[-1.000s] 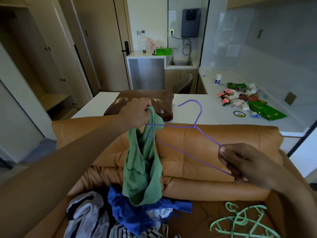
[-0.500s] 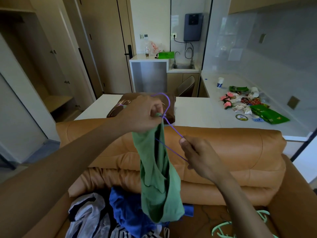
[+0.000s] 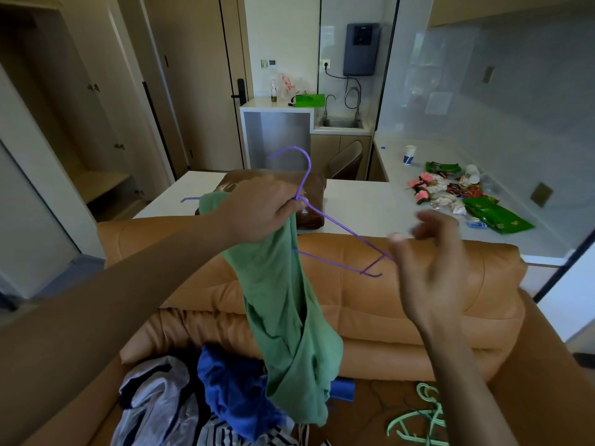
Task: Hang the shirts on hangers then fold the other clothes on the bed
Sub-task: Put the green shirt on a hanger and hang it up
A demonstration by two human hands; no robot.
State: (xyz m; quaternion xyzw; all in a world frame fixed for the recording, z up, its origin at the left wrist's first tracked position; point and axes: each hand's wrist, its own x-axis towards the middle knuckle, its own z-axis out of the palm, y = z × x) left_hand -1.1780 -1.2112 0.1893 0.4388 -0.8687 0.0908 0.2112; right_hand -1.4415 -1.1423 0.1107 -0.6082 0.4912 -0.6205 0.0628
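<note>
Tan sofa (image 3: 418,284) across mid-frame, white worktop (image 3: 363,201) behind. At centre, left hand (image 3: 260,209) gripping neck of purple hanger (image 3: 335,226) together with bunched green shirt (image 3: 286,310); right hanger arm bare. Right of centre, right hand (image 3: 428,252) with fingers spread, holding nothing, just beside that bare end. Judged early: first shirt only half on; heap of clothes (image 3: 231,391) at lower left unfolded; green hangers (image 3: 418,423) at lower right unused.

Your left hand (image 3: 260,210) is gripping the purple wire hanger (image 3: 335,225) at its neck, hook upward, together with the green shirt (image 3: 283,300), which is hanging bunched and twisted. Blue and striped clothes (image 3: 231,387) are lying heaped at the sofa seat's (image 3: 380,400) near left.
</note>
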